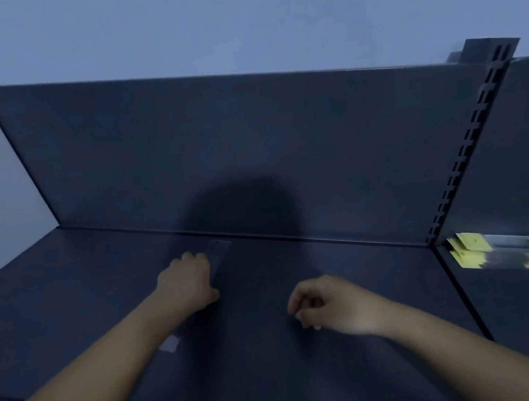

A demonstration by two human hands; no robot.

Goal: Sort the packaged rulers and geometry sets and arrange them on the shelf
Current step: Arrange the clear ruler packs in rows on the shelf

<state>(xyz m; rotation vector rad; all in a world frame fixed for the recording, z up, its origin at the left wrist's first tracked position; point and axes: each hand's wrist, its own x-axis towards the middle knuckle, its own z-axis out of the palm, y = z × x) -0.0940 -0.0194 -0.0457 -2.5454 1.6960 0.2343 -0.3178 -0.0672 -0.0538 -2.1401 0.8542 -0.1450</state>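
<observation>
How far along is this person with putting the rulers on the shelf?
Done: some yellow-labelled packages already lie on the neighbouring shelf section to the right. In hand: the left hand presses a dark, flat, ruler-like package onto the dark metal shelf; the right hand is curled and empty. Left: most of this shelf looks bare, so it seems early.

Left hand [188, 284] covers most of a see-through ruler [218, 255], so can't read any markings. The yellow-labelled packs [512, 250] on the right-side shelf are smeared with blur and cut off by the frame edge.
</observation>
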